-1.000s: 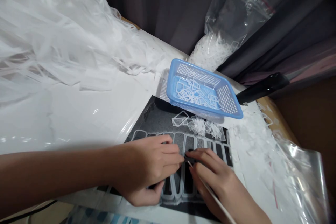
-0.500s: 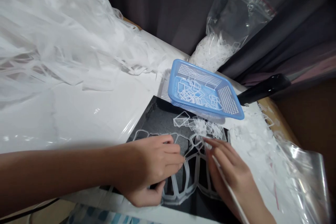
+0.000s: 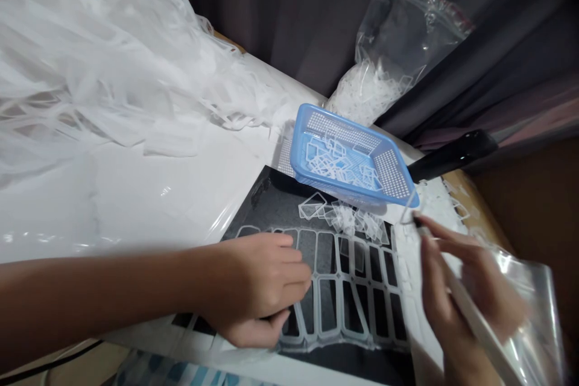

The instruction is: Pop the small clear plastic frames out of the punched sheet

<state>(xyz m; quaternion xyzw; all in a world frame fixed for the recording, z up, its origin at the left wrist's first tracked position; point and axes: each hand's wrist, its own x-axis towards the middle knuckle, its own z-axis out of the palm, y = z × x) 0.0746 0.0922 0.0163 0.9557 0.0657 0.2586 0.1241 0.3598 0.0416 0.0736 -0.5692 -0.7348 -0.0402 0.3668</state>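
Note:
My left hand [image 3: 260, 289] lies on the translucent framed sheet [image 3: 338, 277] over a black mat [image 3: 289, 205], its fingers curled; whether anything is under them is hidden. Off the mat's right edge, my right hand [image 3: 470, 289], blurred, is closed around a white pen-like tool [image 3: 479, 325] with a dark tip. A thin clear frame [image 3: 409, 208] shows at that tip, beside the corner of the blue basket [image 3: 355, 193]. Small clear frames [image 3: 346, 217] lie in a loose pile on the mat, above the sheet.
More small frames lie inside the basket. Behind it stands a clear zip bag [image 3: 366, 87] of white pieces. A heap of white strips [image 3: 113, 60] covers the back left. A black cylindrical object [image 3: 456, 154] and clear plastic [image 3: 538, 301] are at the right.
My right hand has moved right and away from the sheet with the tool, and a thin frame now shows at its tip. The sheet lies flatter. My left hand has barely shifted.

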